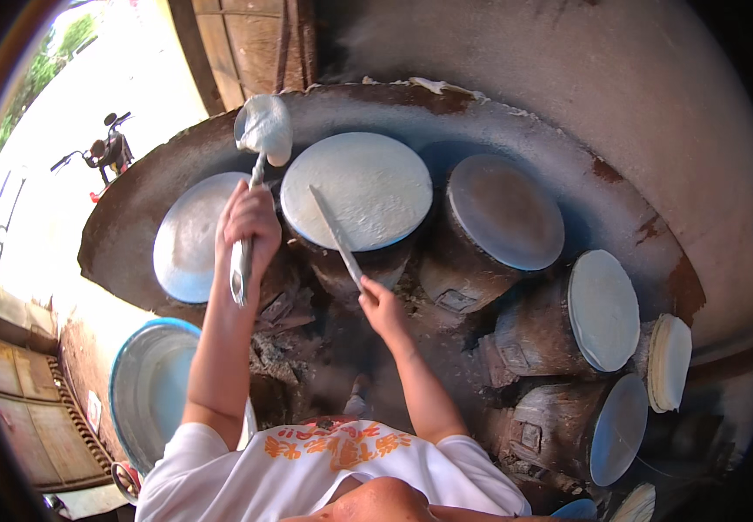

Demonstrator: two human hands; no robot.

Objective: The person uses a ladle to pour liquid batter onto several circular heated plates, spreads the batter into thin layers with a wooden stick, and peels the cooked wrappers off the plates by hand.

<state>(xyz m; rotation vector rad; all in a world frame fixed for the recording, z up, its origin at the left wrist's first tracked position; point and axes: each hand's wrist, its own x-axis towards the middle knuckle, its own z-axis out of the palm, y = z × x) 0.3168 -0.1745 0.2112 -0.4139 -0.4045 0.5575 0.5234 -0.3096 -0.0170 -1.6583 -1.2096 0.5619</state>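
The dark floor [348,348] carries an arc of barrel-shaped, flat-topped stoves [463,271].

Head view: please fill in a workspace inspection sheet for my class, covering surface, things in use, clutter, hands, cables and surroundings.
Surface: round plate bears a white layer; the grey-brown plate to its right shows none.
Things in use: ladle, coated white, above the plates; flat stick, its tip over the white layer.
Clutter: blue-rimmed basin at lower left; pale round stack at far right.
Hands: left hand grips the ladle; right hand grips the stick.
Cables: nothing seen for certain.
Surroundings: curved wall behind; handlebars in the bright area at left.
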